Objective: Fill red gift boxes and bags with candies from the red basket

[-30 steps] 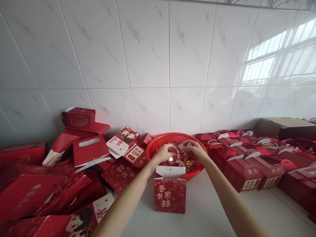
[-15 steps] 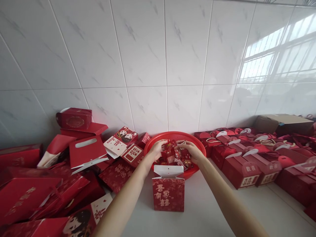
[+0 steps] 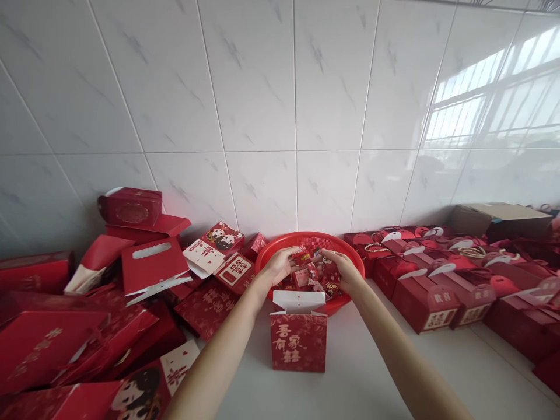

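A round red plastic basket (image 3: 310, 240) stands against the wall, holding a heap of small red-wrapped sweets and packets (image 3: 306, 279). My left hand (image 3: 277, 267) is over its near left side, and its fingertips pinch a red-wrapped sweet (image 3: 301, 254). My right hand (image 3: 342, 271) curves over the heap from the right, its fingers among the packets. What those fingers hold is hidden. Just in front of the basket, between my forearms, stands an open red paper gift bag (image 3: 298, 342) with gold characters and a white inner flap.
Rows of red gift boxes with handles (image 3: 422, 303) fill the counter to the right, with a cardboard box (image 3: 499, 221) behind them. Flat red bags and boxes (image 3: 153, 265) lie heaped on the left. A white tiled wall (image 3: 262, 116) rises behind the white counter (image 3: 371, 373).
My left hand has moved left since a second ago, and a red sweet now shows at its fingertips. The view has shifted slightly.
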Available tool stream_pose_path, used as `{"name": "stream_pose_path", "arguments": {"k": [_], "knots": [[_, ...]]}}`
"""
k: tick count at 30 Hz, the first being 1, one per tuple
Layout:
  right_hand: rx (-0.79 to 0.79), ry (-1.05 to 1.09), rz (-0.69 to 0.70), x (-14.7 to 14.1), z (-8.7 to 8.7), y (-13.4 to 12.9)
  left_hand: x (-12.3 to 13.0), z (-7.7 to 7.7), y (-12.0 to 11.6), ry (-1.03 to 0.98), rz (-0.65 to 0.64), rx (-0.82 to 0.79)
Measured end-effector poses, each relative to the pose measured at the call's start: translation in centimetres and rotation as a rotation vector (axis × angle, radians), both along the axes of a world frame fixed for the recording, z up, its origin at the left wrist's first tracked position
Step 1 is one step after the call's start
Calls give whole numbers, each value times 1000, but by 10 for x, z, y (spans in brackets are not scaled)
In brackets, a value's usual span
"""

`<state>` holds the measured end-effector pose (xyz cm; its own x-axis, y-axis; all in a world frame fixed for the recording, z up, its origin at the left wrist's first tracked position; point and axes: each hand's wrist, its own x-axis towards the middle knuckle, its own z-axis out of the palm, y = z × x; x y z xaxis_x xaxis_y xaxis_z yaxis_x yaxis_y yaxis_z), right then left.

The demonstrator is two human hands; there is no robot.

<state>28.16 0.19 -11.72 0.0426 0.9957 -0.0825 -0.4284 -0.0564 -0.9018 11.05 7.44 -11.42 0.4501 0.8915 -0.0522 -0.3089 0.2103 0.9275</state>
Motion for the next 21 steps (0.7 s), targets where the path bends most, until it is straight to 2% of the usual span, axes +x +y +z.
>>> {"name": "stream_pose_path", "arguments": {"k": [6, 12, 18, 21], "knots": [[20, -40, -21, -2, -4, 0, -2, 7, -8, -22, -106, 5], [37, -63, -59, -5, -9, 1, -3, 6, -16, -13, -221, 51], [84, -43, -148, -3, -11, 1, -3, 2, -13, 45, -154, 84], [104, -51, -138, -4, -10, 0, -3, 2, -15, 62, -149, 97]]}}
